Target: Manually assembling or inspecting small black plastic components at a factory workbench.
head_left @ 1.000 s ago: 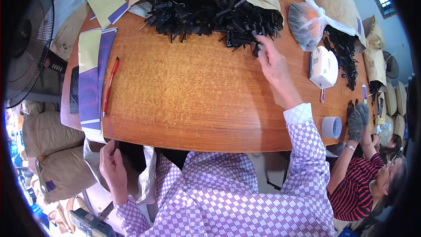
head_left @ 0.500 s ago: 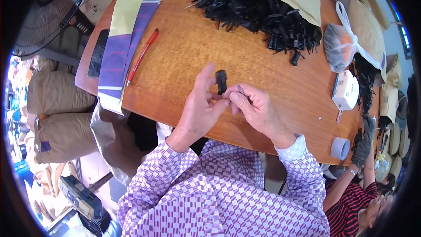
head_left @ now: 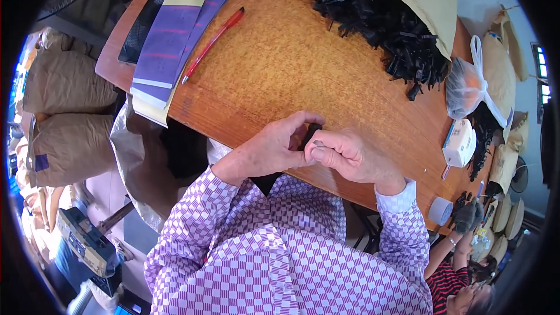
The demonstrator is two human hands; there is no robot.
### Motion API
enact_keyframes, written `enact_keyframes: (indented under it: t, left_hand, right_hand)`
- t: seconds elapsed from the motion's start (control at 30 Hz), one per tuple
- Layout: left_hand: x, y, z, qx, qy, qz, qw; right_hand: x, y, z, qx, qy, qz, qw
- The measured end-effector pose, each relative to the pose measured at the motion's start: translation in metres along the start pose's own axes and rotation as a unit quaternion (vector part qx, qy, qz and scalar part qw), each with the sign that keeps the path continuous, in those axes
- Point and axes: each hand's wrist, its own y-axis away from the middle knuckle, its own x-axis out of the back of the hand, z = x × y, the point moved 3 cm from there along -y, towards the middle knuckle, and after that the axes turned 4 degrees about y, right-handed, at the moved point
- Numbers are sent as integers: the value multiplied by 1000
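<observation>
Upper left of the frame: purple-and-yellow paper sheets (head_left: 175, 41) with a red pen (head_left: 213, 37) alongside. At centre, the left hand (head_left: 265, 151) and right hand (head_left: 350, 154) meet at the wooden table's (head_left: 280, 76) near edge, both curled shut around one small black plastic piece (head_left: 313, 134), probably to steady it; mostly hidden. Upper right, a heap of black plastic pieces (head_left: 385, 23).

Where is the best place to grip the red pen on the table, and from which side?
Probably at mid-barrel of the red pen, from above, fingers across its width. It lies flat and slanted on the bare wooden table, its lower tip near the purple booklets.
</observation>
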Motion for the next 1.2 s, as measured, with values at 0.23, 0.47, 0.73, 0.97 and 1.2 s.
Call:
enact_keyframes:
  t: [0.23, 0.47, 0.73, 0.97, 1.2]
  left_hand:
    - [0, 9, 27, 50, 101, 137, 984]
    - [-1, 14, 23, 17, 96, 177, 979]
    - [-14, 5, 29, -9, -31, 180, 983]
    - [-24, 0, 20, -43, -169, 226, 958]
    - [-31, -1, 30, -73, -264, 264, 925]
  right_hand:
    - [-13, -5, 15, -101, -110, 243, 958]
    - [-21, -1, 13, -138, -158, 219, 953]
    - [-23, 0, 14, -101, -53, 220, 969]
    - [-28, 10, 18, -114, -37, 225, 967]
    - [-32, 9, 25, -60, -53, 293, 953]
